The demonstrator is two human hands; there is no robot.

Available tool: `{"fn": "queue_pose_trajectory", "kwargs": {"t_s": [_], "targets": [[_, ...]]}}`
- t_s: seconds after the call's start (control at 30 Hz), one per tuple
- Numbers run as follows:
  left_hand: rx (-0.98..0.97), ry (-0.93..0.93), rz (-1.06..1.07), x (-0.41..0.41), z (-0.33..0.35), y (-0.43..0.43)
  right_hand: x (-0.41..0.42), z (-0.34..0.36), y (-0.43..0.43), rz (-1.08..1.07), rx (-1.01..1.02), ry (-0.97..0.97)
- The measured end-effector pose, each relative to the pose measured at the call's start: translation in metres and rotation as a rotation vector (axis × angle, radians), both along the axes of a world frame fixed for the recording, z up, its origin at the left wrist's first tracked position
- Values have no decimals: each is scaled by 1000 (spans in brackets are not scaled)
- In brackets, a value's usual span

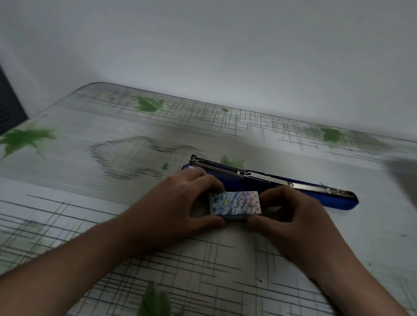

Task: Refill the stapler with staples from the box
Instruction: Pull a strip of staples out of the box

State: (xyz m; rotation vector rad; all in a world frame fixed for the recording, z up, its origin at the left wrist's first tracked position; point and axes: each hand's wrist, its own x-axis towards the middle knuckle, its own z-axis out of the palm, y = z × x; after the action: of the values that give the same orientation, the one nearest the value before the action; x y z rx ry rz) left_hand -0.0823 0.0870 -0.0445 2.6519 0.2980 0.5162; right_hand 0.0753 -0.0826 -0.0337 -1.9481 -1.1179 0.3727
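both hands, left hand [180,203] and right hand [298,222], pinch staple box [235,206] ends; stapler [272,183] open behind. risk: box jerks open, staples scatter.

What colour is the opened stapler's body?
Dark blue, with a silver metal staple rail; the stapler shows in the head view, the only one.

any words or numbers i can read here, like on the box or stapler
None can be read.
Box, held between the left hand and the right hand: colourful print on top, too blurred to read.
Stapler: no lettering visible.
Table: only lines and leaves.
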Motion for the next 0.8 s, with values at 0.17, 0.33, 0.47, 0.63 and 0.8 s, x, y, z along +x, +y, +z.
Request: {"fn": "queue_pose_trajectory", "kwargs": {"t_s": [0.17, 0.33, 0.47, 0.63, 0.8], "targets": [[2, -12, -1, 0, 2, -1, -1, -1, 0, 31, 18, 28], [-17, -18, -5, -1, 3, -1, -4, 2, 0, 63, 14, 6], [-24, -17, -15, 0, 4, -2, -4, 0, 0, -4, 19, -58], [-42, -35, -21, 0, 4, -3, -7, -1, 0, -31, 83, -161], [-16, -46, -48, 2, 4, -8, -9, 2, 1, 90, 57, -391]]}}
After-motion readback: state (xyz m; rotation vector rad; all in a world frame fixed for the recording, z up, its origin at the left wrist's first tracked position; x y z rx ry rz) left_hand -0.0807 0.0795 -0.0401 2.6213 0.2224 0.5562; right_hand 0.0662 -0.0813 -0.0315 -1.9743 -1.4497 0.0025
